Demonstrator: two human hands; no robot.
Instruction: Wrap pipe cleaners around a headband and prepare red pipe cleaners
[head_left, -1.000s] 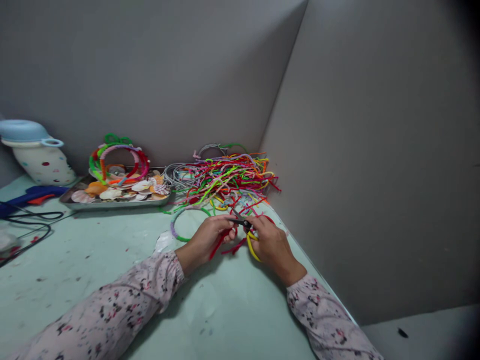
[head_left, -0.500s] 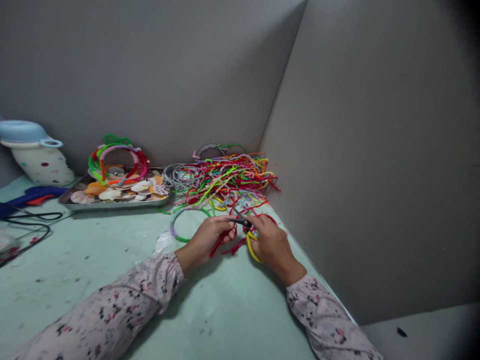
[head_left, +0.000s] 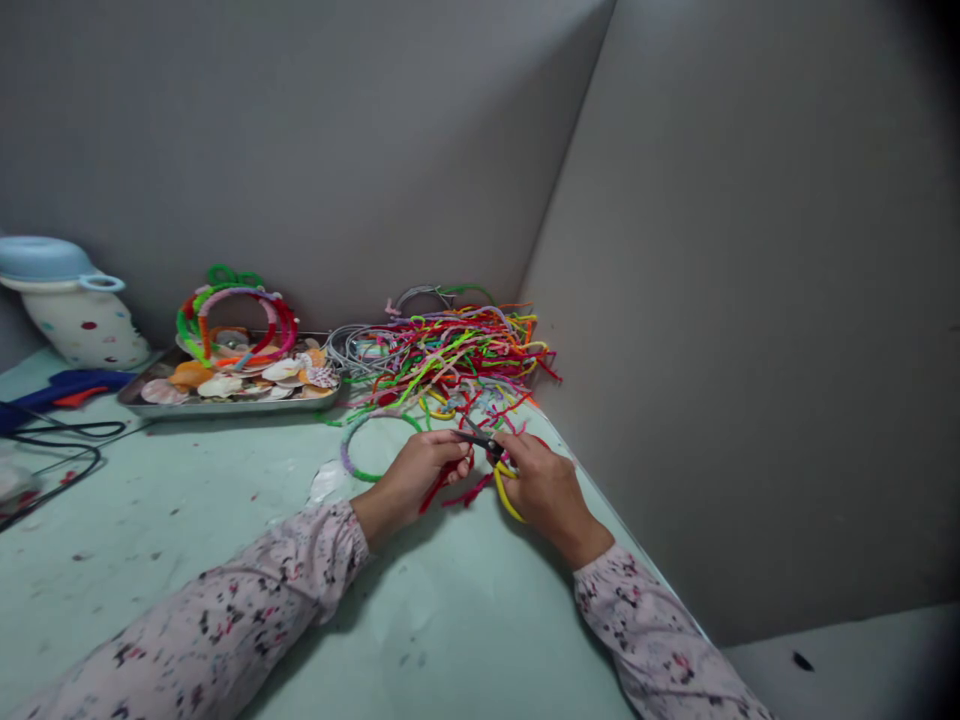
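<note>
My right hand point(head_left: 544, 487) is closed on the yellow handles of a pair of scissors point(head_left: 491, 446), whose dark blades are parted and point left. My left hand point(head_left: 426, 468) pinches a red pipe cleaner point(head_left: 437, 487), with the lower blade lying against its fingertips. Whether the blades touch the pipe cleaner, I cannot tell. Behind my left wrist a green and lilac wrapped ring point(head_left: 349, 450) lies flat on the table. Short dark red pipe cleaner pieces point(head_left: 471, 492) lie between the hands.
Beyond the hands is a tangled pile of colourful pipe cleaners point(head_left: 465, 350), with grey wire coils point(head_left: 356, 350) beside it. A metal tray point(head_left: 240, 408) holds shells and wrapped rings point(head_left: 281, 320). Farther left are a dotted bottle point(head_left: 82, 325) and a blue tool point(head_left: 56, 390) with black cable.
The scissor blades have opened slightly less or shifted only a little; both hands stay in nearly the same place, still holding the scissors and the red pipe cleaner.
</note>
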